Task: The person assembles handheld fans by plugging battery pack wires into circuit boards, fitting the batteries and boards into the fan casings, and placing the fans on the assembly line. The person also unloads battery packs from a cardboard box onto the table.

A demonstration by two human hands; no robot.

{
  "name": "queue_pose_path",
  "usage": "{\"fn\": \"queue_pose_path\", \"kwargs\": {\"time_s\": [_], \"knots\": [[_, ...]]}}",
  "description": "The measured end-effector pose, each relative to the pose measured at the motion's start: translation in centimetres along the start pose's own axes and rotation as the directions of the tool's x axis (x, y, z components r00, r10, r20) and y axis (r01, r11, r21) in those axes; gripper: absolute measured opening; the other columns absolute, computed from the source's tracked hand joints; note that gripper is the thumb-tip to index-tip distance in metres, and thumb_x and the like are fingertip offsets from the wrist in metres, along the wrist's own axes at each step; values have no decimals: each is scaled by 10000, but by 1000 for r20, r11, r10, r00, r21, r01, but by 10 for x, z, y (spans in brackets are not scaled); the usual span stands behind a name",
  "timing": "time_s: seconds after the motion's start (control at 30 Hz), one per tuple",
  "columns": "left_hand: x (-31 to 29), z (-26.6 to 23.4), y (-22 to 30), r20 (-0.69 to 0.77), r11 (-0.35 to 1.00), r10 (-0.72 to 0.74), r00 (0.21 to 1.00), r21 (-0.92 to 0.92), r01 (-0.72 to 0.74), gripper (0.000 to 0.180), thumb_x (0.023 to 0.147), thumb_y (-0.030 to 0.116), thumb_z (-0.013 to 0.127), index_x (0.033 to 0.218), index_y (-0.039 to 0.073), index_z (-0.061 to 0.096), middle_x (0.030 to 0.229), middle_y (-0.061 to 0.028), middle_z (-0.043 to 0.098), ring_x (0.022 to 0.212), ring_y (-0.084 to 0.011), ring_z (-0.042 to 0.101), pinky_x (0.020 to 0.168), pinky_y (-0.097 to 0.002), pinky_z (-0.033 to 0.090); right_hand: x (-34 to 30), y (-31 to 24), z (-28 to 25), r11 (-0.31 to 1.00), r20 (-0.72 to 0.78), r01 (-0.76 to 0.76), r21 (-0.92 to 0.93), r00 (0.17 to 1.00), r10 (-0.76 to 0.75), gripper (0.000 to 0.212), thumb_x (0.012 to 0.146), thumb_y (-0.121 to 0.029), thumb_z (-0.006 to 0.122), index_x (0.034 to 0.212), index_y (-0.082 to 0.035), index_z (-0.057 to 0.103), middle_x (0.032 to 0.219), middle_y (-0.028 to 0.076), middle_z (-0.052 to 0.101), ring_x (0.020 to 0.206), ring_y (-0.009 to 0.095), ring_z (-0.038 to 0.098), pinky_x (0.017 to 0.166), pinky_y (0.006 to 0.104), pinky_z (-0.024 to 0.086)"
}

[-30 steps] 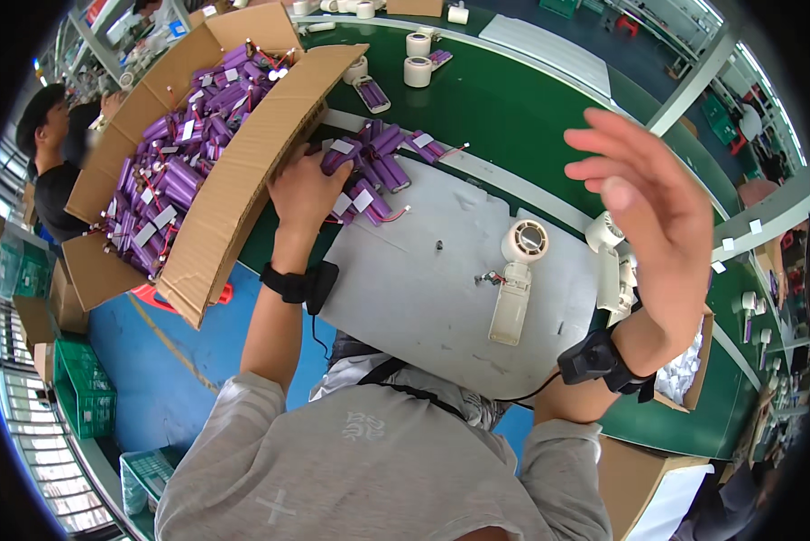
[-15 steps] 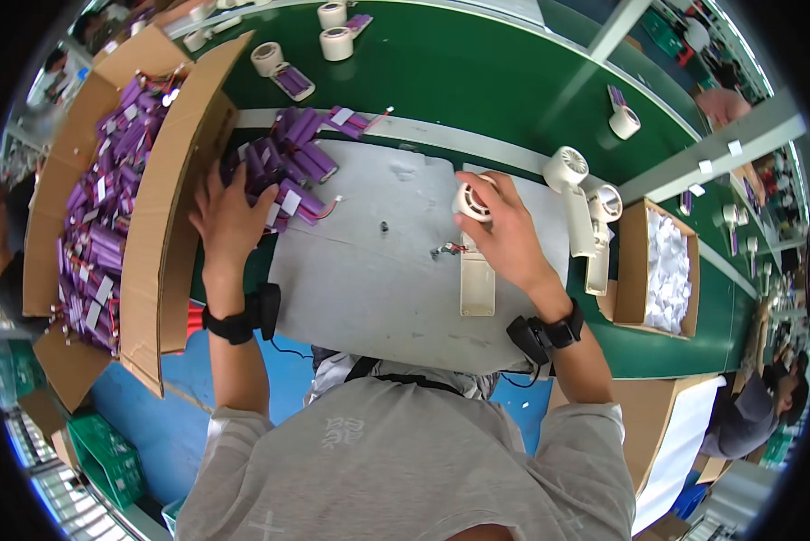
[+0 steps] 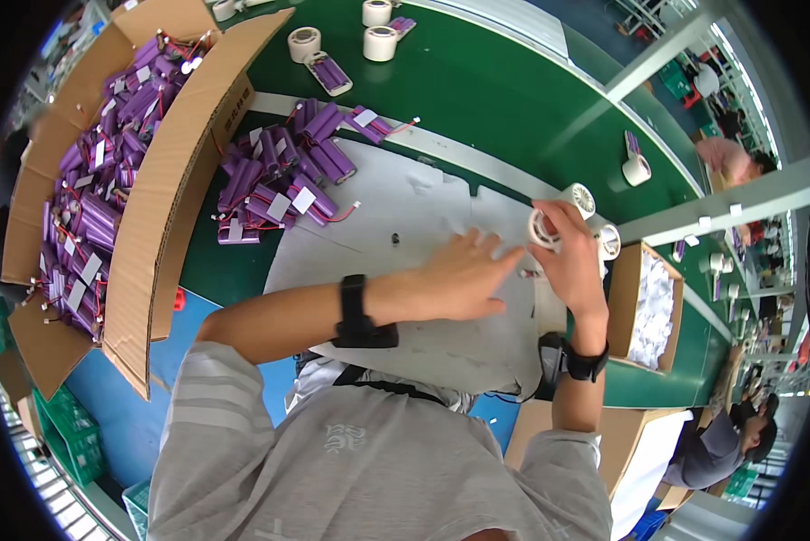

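Note:
My right hand [image 3: 572, 263] is closed round the white round head of a handheld fan housing [image 3: 540, 231] over the right part of the grey mat [image 3: 333, 252]. The housing's handle hangs toward me, partly behind the hand. My left hand [image 3: 459, 278] reaches across the mat, palm down with fingers spread and nothing in it; its fingertips are close to the housing. Two more white fan housings, one farther [image 3: 583, 200] and one nearer [image 3: 609, 242], lie just beyond my right hand, partly hidden. A pile of purple battery packs [image 3: 274, 171] with wired connectors lies at the mat's left edge.
A tall cardboard box [image 3: 166, 207] full of purple battery packs stands at the left. Right of the mat is a small carton [image 3: 625, 279] of white pieces. Along the far green bench [image 3: 486, 90] stand several white fan parts. A metal post [image 3: 721, 200] rises at the right.
My left hand has left the battery pile and swung right across the mat, empty. My right hand has carried the fan housing to the right, closer to the other housings. The view has tilted.

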State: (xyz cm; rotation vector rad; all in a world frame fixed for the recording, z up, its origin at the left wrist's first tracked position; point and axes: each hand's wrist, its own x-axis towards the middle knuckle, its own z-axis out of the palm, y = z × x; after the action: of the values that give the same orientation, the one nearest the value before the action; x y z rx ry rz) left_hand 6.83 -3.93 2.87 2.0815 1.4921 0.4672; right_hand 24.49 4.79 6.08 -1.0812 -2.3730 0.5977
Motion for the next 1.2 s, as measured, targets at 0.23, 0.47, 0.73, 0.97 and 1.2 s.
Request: {"fn": "queue_pose_path", "kwargs": {"time_s": [0.23, 0.47, 0.73, 0.97, 1.2], "knots": [[41, 42, -47, -367, 887, 329, 870, -195, -418, 372, 799, 197, 684, 1136, 54, 623, 1107, -189, 582, 1043, -358, 551, 862, -472, 444, -6, 5, -33, 968, 263, -117, -224, 949, 175, 604, 656, 94, 695, 1227, -40, 550, 1214, 127, 577, 998, 280, 597, 882, 345, 483], [47, 38, -47, -418, 749, 199, 886, -519, -413, 105, 818, 134, 631, 884, 61, 670, 839, -101, 654, 808, -297, 632, 740, -406, 492, 85, -29, -52, 948, 415, 33, -317, 903, 107, 564, 757, -39, 723, 1286, -51, 529, 1246, 123, 592, 1113, 238, 576, 982, 346, 437], [38, 30, -43, -383, 747, 137, 913, -566, -349, 116, 841, 120, 611, 934, 74, 661, 864, -92, 656, 810, -285, 644, 698, -399, 501, 332, -31, 49, 870, 475, 266, -415, 879, -41, 592, 873, -359, 678, 1356, -80, 481, 1235, 150, 580, 1087, 227, 576, 930, 353, 454], [43, 21, -36, -431, 718, -28, 902, -637, -282, 143, 831, 95, 616, 965, 68, 573, 892, -90, 611, 776, -296, 631, 664, -421, 488, 524, 46, 149, 878, 410, 412, -245, 864, -291, 686, 843, -425, 697, 1405, -133, 433, 1204, 164, 599, 1015, 235, 603, 873, 335, 470], [39, 19, -41, -420, 669, -43, 906, -686, -286, 177, 791, -2, 582, 944, 60, 518, 941, -127, 566, 735, -334, 600, 637, -446, 470, 529, 53, 157, 837, 401, 223, -499, 916, -5, 594, 833, -391, 720, 1343, -181, 503, 1125, 105, 627, 898, 171, 623, 740, 306, 496]]}}
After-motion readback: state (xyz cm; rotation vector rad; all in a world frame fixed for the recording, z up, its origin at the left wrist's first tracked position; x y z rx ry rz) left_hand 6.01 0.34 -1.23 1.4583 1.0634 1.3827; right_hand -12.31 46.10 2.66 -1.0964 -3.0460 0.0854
